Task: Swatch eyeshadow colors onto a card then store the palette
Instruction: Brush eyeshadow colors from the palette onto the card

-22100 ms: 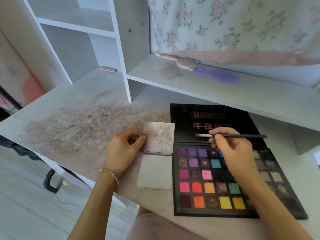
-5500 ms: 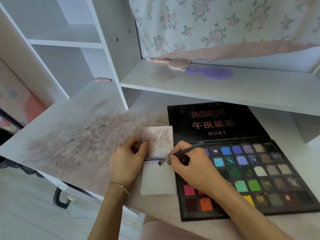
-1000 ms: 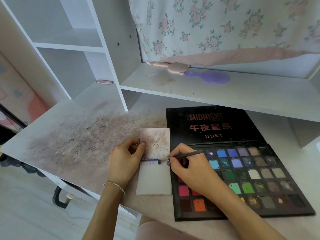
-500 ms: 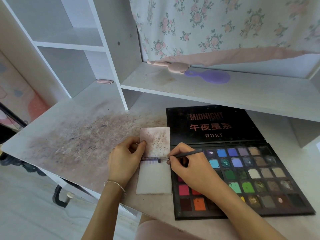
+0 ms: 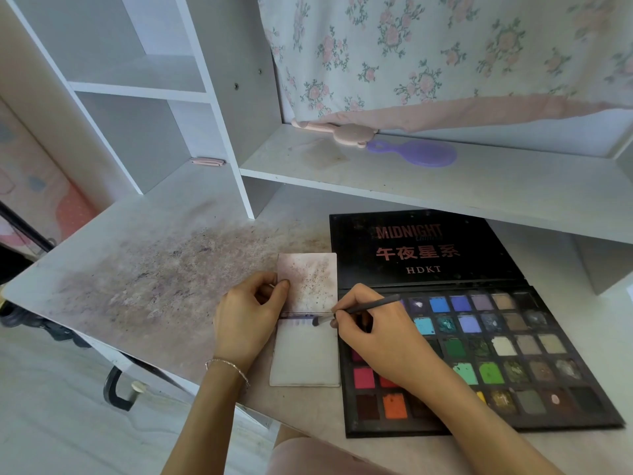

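A: Where does the white card sit against the desk edge?

B: The folded white card (image 5: 305, 354) lies flat on the stained pale desk top (image 5: 144, 279), its lower edge close to the desk's front edge. The upper leaf is speckled with pinkish dust; the lower leaf is smooth and mostly bare, with a short row of purple-blue strokes along the fold. To its left the desk is open, mottled with powder stains. To its right its long side lies just beside the black rectangular eyeshadow palette (image 5: 513, 358).

A: And the palette?

B: It lies open, the lid flat toward the white shelf (image 5: 445, 186), reading "MIDNIGHT" and "HDKT". Square pans sit in a grid: blues, greens, pinks, orange, browns, some shimmery. Its near corner reaches close to the desk's front edge.

A: The hands?

B: The left hand (image 5: 246, 317) pinches the card's left edge at the fold. The right hand (image 5: 373, 330) rests over the palette's left columns, fingers curled round a thin dark brush (image 5: 359, 308), its tip touching the card at the strokes.

A: On the shelf?

B: A flat lilac plastic hand mirror (image 5: 418, 156) beside a pink plastic piece (image 5: 346, 133), under the hem of a floral curtain (image 5: 445, 56).
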A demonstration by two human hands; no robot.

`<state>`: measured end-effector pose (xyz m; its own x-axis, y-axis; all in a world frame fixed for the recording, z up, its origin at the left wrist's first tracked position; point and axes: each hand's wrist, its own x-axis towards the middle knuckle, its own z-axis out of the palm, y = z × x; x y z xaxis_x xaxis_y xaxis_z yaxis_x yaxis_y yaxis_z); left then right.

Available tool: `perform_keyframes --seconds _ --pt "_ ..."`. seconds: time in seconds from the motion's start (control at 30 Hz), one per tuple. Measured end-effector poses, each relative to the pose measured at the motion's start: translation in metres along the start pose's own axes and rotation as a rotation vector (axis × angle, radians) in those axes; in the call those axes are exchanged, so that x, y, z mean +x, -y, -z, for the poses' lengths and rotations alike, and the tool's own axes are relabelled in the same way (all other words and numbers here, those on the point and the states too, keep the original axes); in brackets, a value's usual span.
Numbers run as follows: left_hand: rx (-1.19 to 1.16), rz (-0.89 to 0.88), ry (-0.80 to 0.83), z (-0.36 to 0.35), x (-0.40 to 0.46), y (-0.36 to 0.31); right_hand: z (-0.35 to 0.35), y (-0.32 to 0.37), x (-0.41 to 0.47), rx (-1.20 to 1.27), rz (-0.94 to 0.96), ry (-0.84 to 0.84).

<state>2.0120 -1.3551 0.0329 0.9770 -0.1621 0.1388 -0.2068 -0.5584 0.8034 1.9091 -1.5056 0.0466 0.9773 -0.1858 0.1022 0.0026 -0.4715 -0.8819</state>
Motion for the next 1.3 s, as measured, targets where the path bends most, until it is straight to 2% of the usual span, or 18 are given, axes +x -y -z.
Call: perform_keyframes --seconds 0.1,0.3,0.67,0.97,1.1,1.3 --pt "0.006 0.006 0.006 0.0 0.0 0.0 0.001 0.0 0.001 0.029 0.015 -0.034" --pt "0.009 0.003 0.007 0.001 -0.001 -0.001 0.008 0.002 0.0 0.272 -0.015 -0.126" --pt "0.03 -0.011 -0.003 0.002 -0.002 -0.003 0.05 -0.001 -0.028 0.236 -0.023 -0.328" --pt "0.019 -0.048 -0.001 0.001 -0.002 -0.002 0.101 -0.036 -0.055 0.008 -0.114 -0.682" --pt "-0.003 -0.053 -0.001 0.0 -0.002 0.0 0.112 -0.05 -0.057 -0.146 -0.188 -0.739" --pt "-0.004 -0.074 0.0 0.0 -0.001 0.002 0.115 -0.058 -0.056 -0.215 -0.226 -0.767"
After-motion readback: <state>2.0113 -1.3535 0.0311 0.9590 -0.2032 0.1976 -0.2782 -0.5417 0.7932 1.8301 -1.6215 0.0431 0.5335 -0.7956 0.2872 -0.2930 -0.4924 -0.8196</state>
